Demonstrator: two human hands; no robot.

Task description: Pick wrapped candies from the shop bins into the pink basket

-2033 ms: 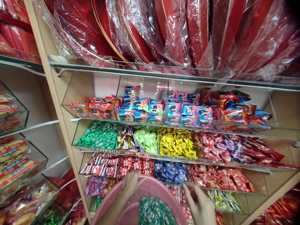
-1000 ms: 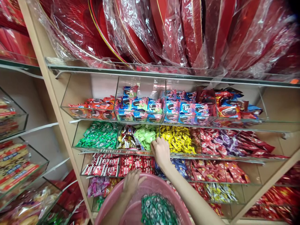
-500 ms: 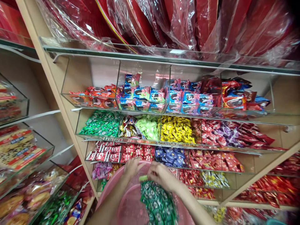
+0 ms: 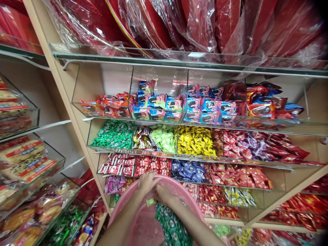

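Observation:
In the head view, a pink plastic basket with a mesh wall sits low in the middle. My left hand has its fingers wrapped over the far rim. My right hand reaches inside the basket, its fingers curled downward and partly hidden. Just by these fingertips is a small light green wrapped candy; whether they pinch it is unclear. A heap of dark green wrapped candies lies in the basket's right part, below my right forearm.
Glass shelves ahead hold bins of green candies, light green candies, yellow candies and blue candies. Blue snack packs fill a higher shelf. Red items in clear plastic hang overhead. A wooden upright stands left.
My right hand has moved left and slightly down inside the basket. The light green candy now lies lower and further left. My left hand stays on the rim.

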